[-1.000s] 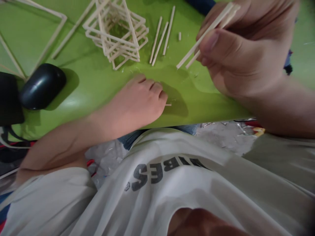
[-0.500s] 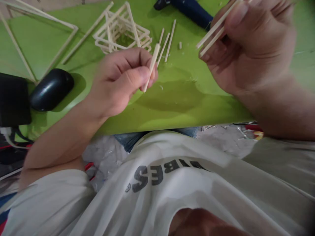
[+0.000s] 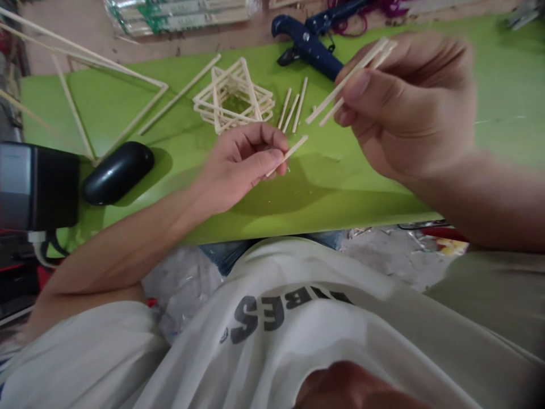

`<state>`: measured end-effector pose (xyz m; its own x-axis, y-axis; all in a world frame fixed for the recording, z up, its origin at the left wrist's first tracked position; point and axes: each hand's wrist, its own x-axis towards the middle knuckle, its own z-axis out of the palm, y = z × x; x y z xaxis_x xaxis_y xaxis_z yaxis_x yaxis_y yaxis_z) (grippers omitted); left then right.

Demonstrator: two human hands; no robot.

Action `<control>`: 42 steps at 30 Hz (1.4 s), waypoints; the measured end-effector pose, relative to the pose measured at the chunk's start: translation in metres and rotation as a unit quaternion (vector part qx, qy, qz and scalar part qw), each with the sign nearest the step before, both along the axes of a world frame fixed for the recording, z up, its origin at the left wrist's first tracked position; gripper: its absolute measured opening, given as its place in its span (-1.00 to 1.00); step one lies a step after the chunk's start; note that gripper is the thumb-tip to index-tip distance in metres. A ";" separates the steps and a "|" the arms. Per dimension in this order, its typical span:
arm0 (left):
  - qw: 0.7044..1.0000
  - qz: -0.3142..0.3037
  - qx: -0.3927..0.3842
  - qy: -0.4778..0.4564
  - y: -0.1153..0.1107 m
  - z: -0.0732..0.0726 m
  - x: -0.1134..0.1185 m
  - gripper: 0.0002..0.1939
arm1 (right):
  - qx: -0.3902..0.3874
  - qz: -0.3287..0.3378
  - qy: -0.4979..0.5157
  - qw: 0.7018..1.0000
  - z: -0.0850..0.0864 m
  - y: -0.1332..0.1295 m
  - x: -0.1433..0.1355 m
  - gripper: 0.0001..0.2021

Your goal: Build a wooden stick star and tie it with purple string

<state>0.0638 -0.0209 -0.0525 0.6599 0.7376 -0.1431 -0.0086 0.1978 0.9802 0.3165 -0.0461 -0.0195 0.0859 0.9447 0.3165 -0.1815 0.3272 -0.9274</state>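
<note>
I have a short stick (image 3: pixel 296 147) in front of me, pinched between thumb and fingertips of the left hand (image 3: pixel 244 165), above the near part of the green table (image 3: pixel 361 199). It slants, its far end pointing up and to the right. The right hand (image 3: pixel 409 108) is closed on a pair of sticks (image 3: pixel 326 103), gripped by thumb and fingers, their lower ends spread slightly and aimed down toward the left hand. I see the two hands apart, and the held sticks do not touch across the gap.

Just beyond the left hand I count three loose sticks (image 3: pixel 291 113) lying side by side, with a small offcut (image 3: pixel 314 108) to their right. Left of those sits a stack (image 3: pixel 251 90) of crossed stick triangles, and left again a long stick (image 3: pixel 180 95) lies at a slant. Farther left I get a big stick frame (image 3: pixel 131 125), its near corner close to the black mouse (image 3: pixel 118 173); a black box (image 3: pixel 53 184) stands beside that.

A blue tool (image 3: pixel 315 48) lies beyond the loose sticks, one end running behind the right hand; I can't tell whether they touch. Past the table's far edge I see clear packs (image 3: pixel 183 17) with green markings and some purple thread (image 3: pixel 357 23).
</note>
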 end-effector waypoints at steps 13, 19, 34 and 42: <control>0.994 -0.040 0.100 -0.022 0.001 -0.004 -0.004 -0.62 | -0.037 -0.026 0.058 0.997 -0.022 -0.010 -0.015 -0.85; 0.995 -0.040 0.069 -0.056 -0.003 0.002 -0.001 -0.63 | 0.051 -0.097 0.015 0.994 -0.019 -0.011 -0.017 -0.80; 0.994 -0.049 0.076 -0.068 -0.012 0.012 0.001 -0.78 | 0.202 -0.165 -0.125 0.957 -0.027 -0.017 -0.016 -0.84; 0.990 -0.027 0.115 -0.079 -0.020 0.012 0.005 -0.90 | 0.239 -0.161 -0.080 0.954 -0.036 -0.013 -0.028 -0.89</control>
<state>0.0693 -0.0413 -0.0403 0.7000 0.7019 0.1317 -0.1602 -0.0253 0.9868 0.2882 -0.0594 -0.0552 0.2611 0.6222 0.7380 0.1314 0.7345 -0.6658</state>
